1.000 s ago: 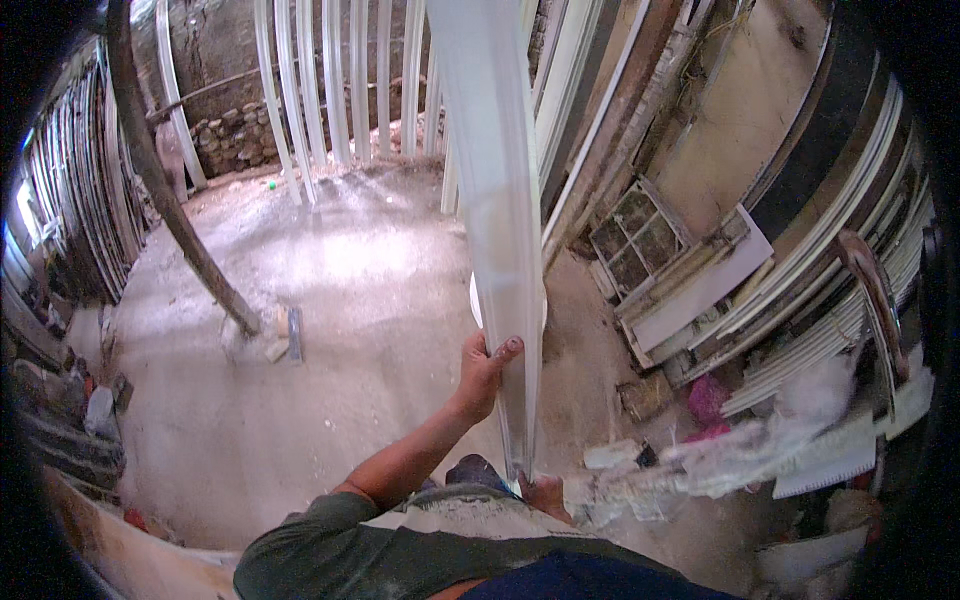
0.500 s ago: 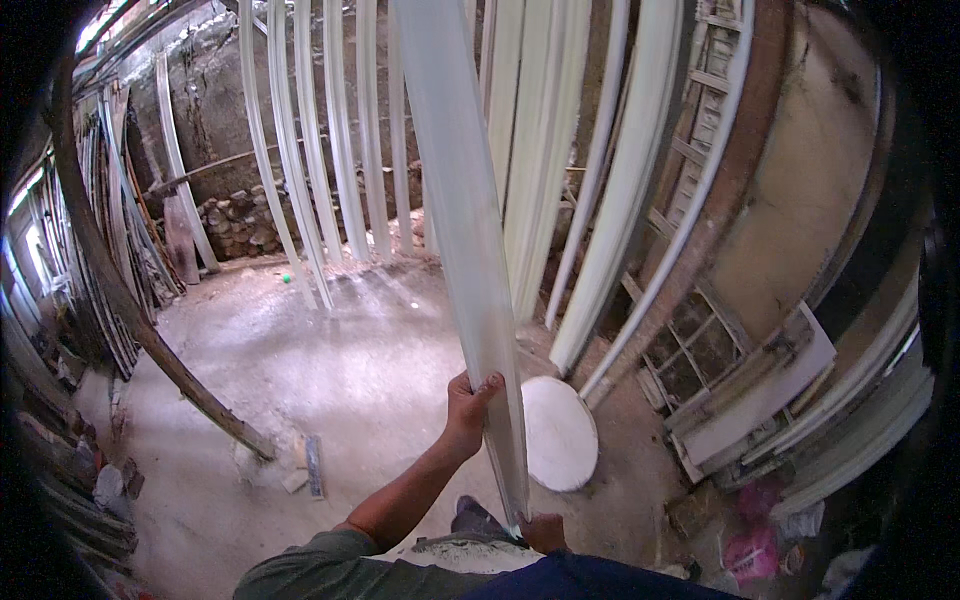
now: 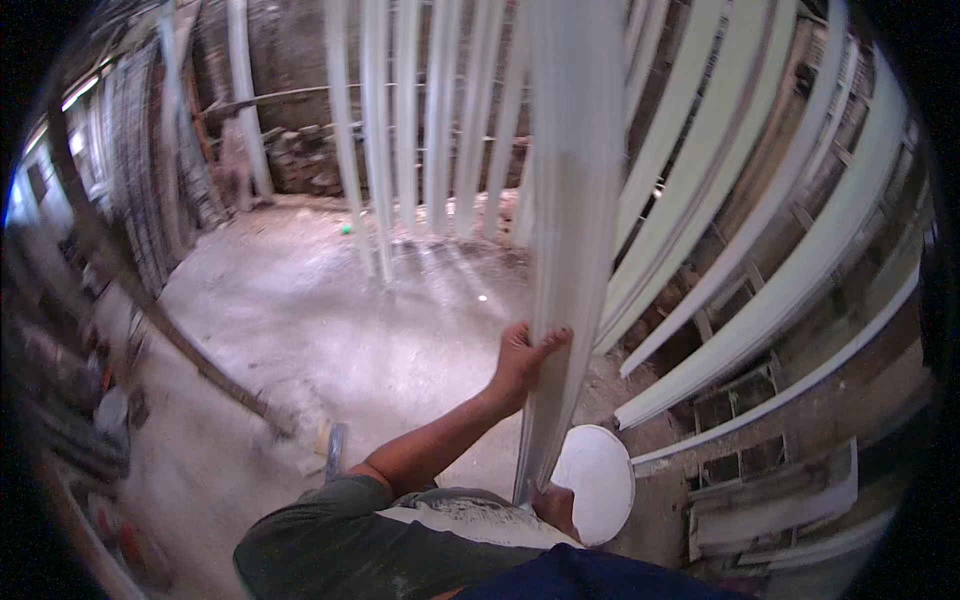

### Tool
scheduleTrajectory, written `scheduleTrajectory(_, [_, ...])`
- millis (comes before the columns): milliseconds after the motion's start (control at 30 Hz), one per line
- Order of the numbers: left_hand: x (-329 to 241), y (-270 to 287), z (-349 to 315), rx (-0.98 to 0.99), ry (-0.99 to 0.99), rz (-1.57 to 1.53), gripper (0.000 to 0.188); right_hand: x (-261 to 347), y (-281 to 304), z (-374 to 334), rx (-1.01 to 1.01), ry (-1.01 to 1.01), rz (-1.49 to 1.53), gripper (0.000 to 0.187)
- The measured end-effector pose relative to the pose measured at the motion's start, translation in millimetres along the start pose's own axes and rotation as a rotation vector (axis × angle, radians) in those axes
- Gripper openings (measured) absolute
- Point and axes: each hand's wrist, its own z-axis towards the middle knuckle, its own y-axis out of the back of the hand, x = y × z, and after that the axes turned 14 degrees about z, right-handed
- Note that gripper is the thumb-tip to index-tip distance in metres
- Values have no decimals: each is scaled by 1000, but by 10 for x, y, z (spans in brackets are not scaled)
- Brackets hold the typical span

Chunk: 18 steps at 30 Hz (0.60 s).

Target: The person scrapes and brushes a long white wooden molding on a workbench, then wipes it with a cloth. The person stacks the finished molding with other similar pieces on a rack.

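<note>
A long, pale, whitish moulding (image 3: 574, 210) stands nearly upright in front of me, its top running past the upper edge of the view. My left hand (image 3: 525, 365) grips it partway up, thumb across the face and fingers round its left edge. Low down by the moulding's bottom end, my right hand (image 3: 556, 508) is closed on it; part of that hand is hidden. Just right of the lower end lies a round white disc-like top (image 3: 600, 485).
Several similar pale strips (image 3: 440, 130) lean against the far wall. More long mouldings (image 3: 770, 330) slant along the right side. A slanting wooden pole (image 3: 165, 320) stands at the left. A short block (image 3: 337, 450) and a small green ball (image 3: 347, 229) are on the floor.
My view has swung, so the background strips and disc sit differently in it. The moulding has shifted rightward in the picture and stands more upright, with both hands still on it.
</note>
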Motion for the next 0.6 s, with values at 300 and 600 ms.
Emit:
scheduleTrajectory(300, [-226, 213, 1527, 40, -61, -61, 30, 973, 351, 1554, -124, -317, 111, 57])
scheduleTrajectory(600, [-335, -425, 3039, 281, -142, -216, 20, 705, 480, 2786, -647, -128, 262, 35])
